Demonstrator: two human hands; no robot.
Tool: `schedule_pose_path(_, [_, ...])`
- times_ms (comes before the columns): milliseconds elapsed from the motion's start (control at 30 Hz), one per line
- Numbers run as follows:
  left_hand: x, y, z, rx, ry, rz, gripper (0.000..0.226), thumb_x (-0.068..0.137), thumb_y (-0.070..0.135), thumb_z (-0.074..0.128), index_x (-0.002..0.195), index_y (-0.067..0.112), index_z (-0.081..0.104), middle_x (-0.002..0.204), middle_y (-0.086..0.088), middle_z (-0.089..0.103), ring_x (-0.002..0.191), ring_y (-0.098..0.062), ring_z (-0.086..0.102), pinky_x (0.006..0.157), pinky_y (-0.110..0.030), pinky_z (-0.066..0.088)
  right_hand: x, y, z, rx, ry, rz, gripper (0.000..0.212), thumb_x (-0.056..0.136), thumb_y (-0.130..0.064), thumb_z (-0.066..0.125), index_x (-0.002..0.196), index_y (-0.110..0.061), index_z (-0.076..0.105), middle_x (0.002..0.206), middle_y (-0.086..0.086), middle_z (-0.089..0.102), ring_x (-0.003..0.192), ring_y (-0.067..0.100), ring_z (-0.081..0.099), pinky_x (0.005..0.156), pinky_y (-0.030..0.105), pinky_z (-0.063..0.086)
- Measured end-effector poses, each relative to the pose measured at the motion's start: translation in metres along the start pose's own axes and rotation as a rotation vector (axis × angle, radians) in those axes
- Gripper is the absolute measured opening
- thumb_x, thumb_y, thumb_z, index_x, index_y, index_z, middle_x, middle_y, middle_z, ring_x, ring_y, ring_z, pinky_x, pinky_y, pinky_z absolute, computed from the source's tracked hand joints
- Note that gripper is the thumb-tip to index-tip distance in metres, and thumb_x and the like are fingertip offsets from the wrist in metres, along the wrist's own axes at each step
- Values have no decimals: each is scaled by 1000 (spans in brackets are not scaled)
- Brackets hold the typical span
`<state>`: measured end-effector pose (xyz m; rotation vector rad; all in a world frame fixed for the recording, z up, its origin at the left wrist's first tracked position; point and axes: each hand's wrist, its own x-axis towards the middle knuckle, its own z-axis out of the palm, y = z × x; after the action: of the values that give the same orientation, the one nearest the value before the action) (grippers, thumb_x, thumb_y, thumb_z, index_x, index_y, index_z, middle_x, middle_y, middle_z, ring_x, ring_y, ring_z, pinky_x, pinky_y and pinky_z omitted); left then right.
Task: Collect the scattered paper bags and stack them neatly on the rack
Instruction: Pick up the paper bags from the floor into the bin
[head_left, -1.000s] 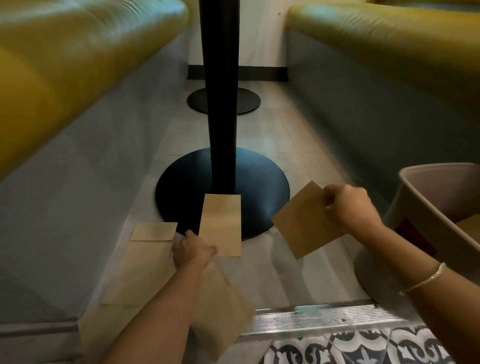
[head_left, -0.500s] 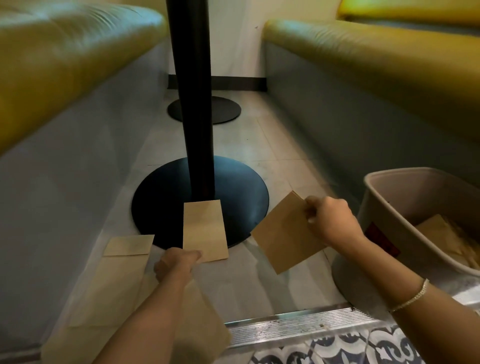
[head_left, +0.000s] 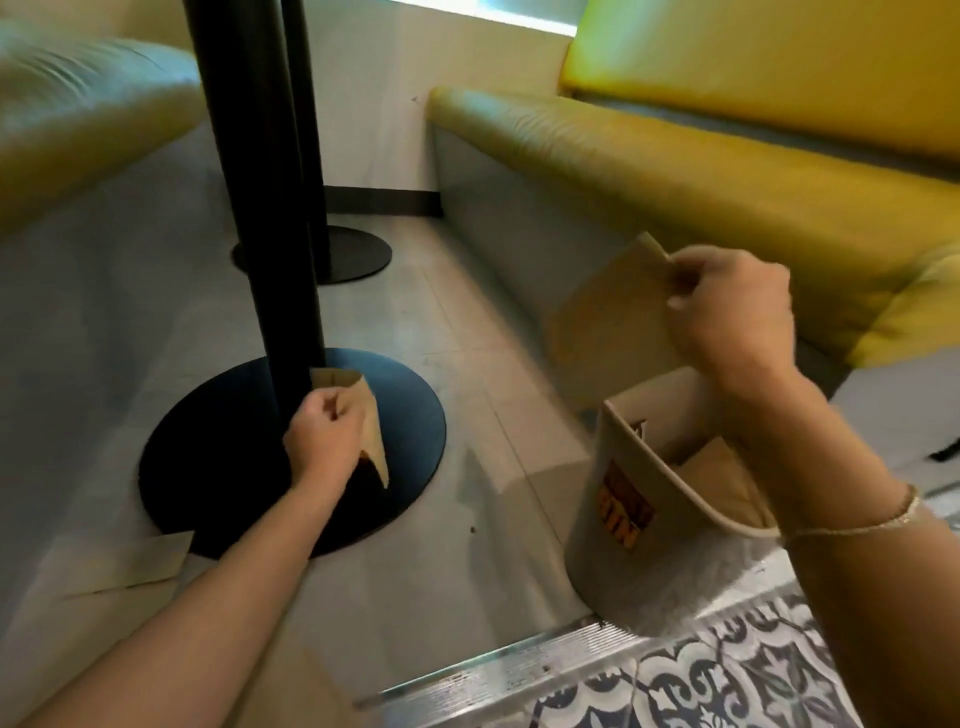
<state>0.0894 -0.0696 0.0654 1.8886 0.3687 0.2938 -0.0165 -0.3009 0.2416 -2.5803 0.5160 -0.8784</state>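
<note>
While the left hand (head_left: 324, 441) pinches a bag (head_left: 370, 421) on the near base (head_left: 415, 415), right hand (head_left: 737, 317) pinching another bag (head_left: 608, 312), seemingly above the bin (head_left: 623, 467)

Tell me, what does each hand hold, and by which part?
The left hand grips a paper bag on the table base at its near edge. The right hand pinches another paper bag by its upper corner, above the bin.

Bin (head_left: 623, 499) right of table base (head_left: 415, 415), apparently holding paper bags (head_left: 722, 473).
</note>
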Motion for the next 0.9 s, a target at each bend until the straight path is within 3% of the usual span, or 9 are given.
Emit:
schedule_pose_path(100, [-23, 71, 9, -135, -43, 138, 21, 87, 17, 58, 107, 12, 65, 92, -2, 63, 86, -19, 58, 73, -25, 42, 23, 17, -39, -64, 97, 131, 36, 89, -5, 50, 120, -17, 63, 115, 15, 63, 105, 35, 58, 90, 46, 49])
schedule_pose_path(233, [-59, 149, 18, -214, -182, 320, 10, 85, 21, 57, 83, 16, 65, 82, -6, 67, 79, -23, 61, 66, -33, 47, 36, 50, -64, -148, 95, 246, 29, 84, -2, 53, 108, -10, 67, 107, 18, 64, 98, 37, 60, 84, 50, 53])
schedule_pose_path(400, [-102, 216, 30, -300, -387, 386, 12, 84, 18, 59, 73, 16, 63, 74, 1, 66, 74, -16, 64, 61, -30, 53, 26, 83, -56, -241, -206, 305, 17, 88, -10, 54, 98, 1, 62, 93, 19, 63, 84, 36, 64, 75, 48, 57])
schedule_pose_path(467, [-119, 228, 40, -275, -490, 373, 21, 87, 15, 59, 67, 22, 57, 70, 8, 60, 68, -7, 61, 55, -24, 56, 18, 91, -48, -178, -286, 318, 28, 88, -23, 61, 108, -4, 60, 95, 16, 64, 83, 34, 65, 76, 47, 57])
schedule_pose_path(567, [-141, 237, 59, -221, -546, 368, 25, 82, 14, 61, 58, 21, 57, 72, -1, 67, 72, -18, 68, 64, -36, 60, 14, 97, -43, -143, -267, 320, 43, 84, -39, 65, 116, -12, 58, 105, 12, 64, 86, 32, 65, 78, 46, 57])
schedule_pose_path(667, [-161, 243, 72, -169, -583, 403, 18, 83, 16, 61, 65, 13, 65, 74, -5, 69, 72, -18, 68, 64, -35, 59, 17, 98, -50, -84, -222, 334, 41, 85, -39, 64, 116, -13, 58, 99, 8, 63, 82, 28, 65, 76, 43, 57])
schedule_pose_path(733, [-171, 242, 80, -62, -613, 479, 20, 85, 17, 59, 70, 6, 66, 68, -5, 64, 64, -15, 62, 53, -28, 53, 18, 99, -55, -25, -219, 342, 33, 87, -34, 63, 112, -12, 59, 89, 7, 62, 75, 25, 65, 72, 40, 58])
schedule_pose_path(800, [-177, 235, 90, 71, -634, 521, 19, 86, 17, 57, 78, 3, 66, 66, -2, 58, 59, -13, 55, 43, -19, 37, 17, 101, -57, 21, -224, 349, 33, 89, -30, 63, 115, -10, 60, 93, 9, 63, 74, 24, 66, 70, 38, 59])
schedule_pose_path(900, [-176, 227, 102, 138, -654, 461, 22, 87, 17, 57, 97, -1, 66, 78, -6, 64, 60, -13, 62, 46, -16, 43, 14, 103, -56, 35, -245, 351, 37, 89, -28, 64, 120, -9, 59, 106, 12, 65, 73, 24, 66, 65, 33, 58])
